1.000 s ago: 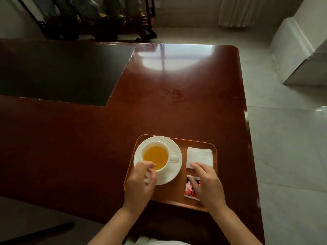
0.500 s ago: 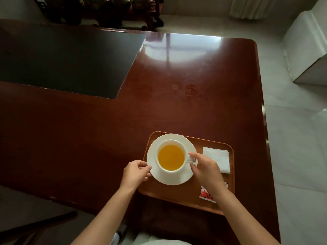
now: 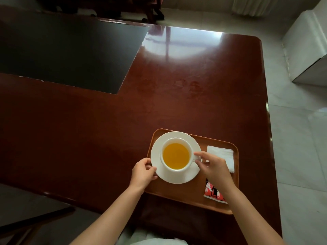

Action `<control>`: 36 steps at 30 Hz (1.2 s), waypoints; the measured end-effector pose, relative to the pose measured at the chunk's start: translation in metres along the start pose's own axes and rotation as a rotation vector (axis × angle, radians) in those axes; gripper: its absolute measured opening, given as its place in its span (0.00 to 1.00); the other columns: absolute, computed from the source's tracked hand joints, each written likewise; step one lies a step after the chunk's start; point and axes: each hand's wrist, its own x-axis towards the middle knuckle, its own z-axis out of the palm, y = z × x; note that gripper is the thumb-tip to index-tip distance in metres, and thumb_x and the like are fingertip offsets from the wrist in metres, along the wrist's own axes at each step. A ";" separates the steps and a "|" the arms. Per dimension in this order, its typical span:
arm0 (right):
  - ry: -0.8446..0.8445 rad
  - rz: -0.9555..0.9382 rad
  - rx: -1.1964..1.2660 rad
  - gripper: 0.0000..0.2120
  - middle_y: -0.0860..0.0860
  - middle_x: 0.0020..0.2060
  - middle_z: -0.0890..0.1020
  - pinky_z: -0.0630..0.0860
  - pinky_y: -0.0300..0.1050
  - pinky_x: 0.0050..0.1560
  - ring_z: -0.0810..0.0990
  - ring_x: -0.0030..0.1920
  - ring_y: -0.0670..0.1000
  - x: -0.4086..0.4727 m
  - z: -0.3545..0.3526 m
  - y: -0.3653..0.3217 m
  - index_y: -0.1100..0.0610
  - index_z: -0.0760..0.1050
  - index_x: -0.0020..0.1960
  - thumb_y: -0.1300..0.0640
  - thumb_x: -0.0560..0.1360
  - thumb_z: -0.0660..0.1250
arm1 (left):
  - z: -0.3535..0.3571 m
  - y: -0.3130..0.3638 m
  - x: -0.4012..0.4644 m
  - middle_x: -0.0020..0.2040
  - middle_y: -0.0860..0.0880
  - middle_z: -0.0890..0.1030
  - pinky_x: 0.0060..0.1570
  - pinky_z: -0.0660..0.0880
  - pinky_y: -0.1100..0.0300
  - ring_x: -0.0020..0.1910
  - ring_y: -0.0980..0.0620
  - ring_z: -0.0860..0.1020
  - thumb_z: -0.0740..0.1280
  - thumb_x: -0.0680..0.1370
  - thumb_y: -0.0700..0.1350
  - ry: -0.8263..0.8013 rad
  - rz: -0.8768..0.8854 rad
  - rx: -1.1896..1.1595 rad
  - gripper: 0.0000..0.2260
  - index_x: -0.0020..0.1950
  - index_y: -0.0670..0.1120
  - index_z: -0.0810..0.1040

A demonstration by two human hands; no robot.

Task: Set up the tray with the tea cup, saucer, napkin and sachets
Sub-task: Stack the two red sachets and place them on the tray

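Observation:
A brown tray (image 3: pixel 185 193) lies near the table's front right corner. On its left part a white saucer (image 3: pixel 178 176) carries a white tea cup (image 3: pixel 176 155) full of amber tea. My left hand (image 3: pixel 143 172) pinches the saucer's left rim. My right hand (image 3: pixel 212 167) holds the cup's handle, which points right. A folded white napkin (image 3: pixel 222 155) lies on the tray's right side, partly under my right hand. Red-and-black sachets (image 3: pixel 213 192) lie at the tray's front right, half hidden by my right wrist.
The glossy red-brown table (image 3: pixel 177 96) has a black inset panel (image 3: pixel 70 50) at the back left. Its right edge drops to a pale tiled floor (image 3: pixel 297 138). A white cabinet (image 3: pixel 306 43) stands at the far right. Dark chair legs (image 3: pixel 154 13) show beyond the table.
My right hand left the sachets and went to the cup's handle. My left hand shifted from the cup's near side to the saucer's left rim. The camera view moved left and closer.

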 end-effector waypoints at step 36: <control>-0.016 -0.044 0.057 0.14 0.49 0.50 0.82 0.81 0.44 0.48 0.81 0.48 0.48 -0.014 -0.009 0.011 0.56 0.76 0.58 0.61 0.73 0.68 | -0.009 -0.002 -0.031 0.42 0.46 0.82 0.36 0.80 0.59 0.35 0.53 0.83 0.62 0.79 0.44 0.072 0.000 0.086 0.04 0.51 0.46 0.75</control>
